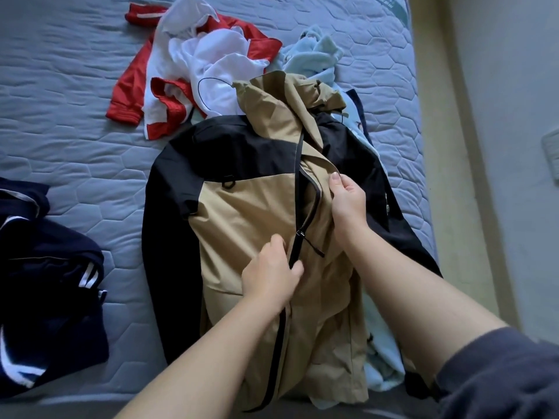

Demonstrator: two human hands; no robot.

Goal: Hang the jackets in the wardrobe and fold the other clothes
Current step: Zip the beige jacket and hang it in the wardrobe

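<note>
**Fingers (336,181) of both hands pinching the front of the tan-and-black jacket (242,225)**

Fingers are closed on cloth on both sides of the zip. The left hand (270,272) pinches the black zip strip between thumb and curled fingers, just below the zip slider (300,234). The right hand (348,204) sits higher and to the right of it. Its thumb lies on top and its fingers are tucked under, gripping the tan front edge where the zip stands open. Neither hand is slack, and each has a fold of the jacket in it.

The jacket lies front-up on the bed (75,131), lengthwise, with the hem towards the person and the hood crumpled at the far end. Below the slider the zip is closed. Above it the two sides part, and the right hand holds the right side. The black sleeves lie along either side of the tan body.

Beyond the hood there is a heap, with a white garment (217,65) on top of a red-and-white top (130,86). Beside it to the right is a pale blue garment (314,52). More pale blue cloth shows from under the jacket's right edge, near the person. Well off to the left, apart from the jacket, lies a navy garment (45,267) with white stripes. A dark grey sleeve (499,373) covers the right upper arm. A pale wall (499,146) runs along the bed's right side.
</note>
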